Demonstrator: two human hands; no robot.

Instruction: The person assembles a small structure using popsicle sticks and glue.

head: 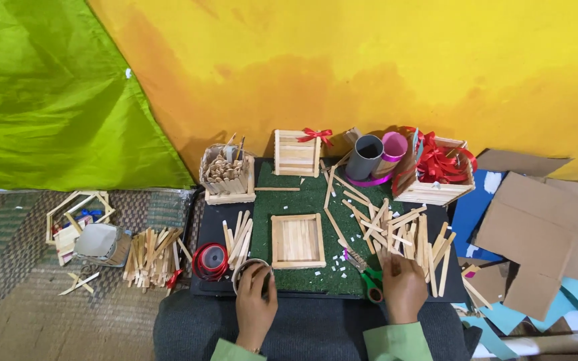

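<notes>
My left hand (255, 304) rests on a round tin ring (243, 269) at the near edge of the green mat (306, 200), fingers curled over its rim. My right hand (403, 287) lies on the pile of wooden craft sticks (403, 234), fingers spread among them, next to green-handled scissors (371, 281). A square shallow tray of sticks (297, 241) sits between my hands on the mat. Whether either hand grips anything is unclear.
A red ribbon spool (211, 261) lies left of the tin. At the back stand a stick holder (227, 175), a small crate with a red bow (297, 152), grey and pink tubes (368, 157) and a ribbon-filled box (434, 170). Cardboard pieces (536, 227) lie right, loose sticks (152, 253) left.
</notes>
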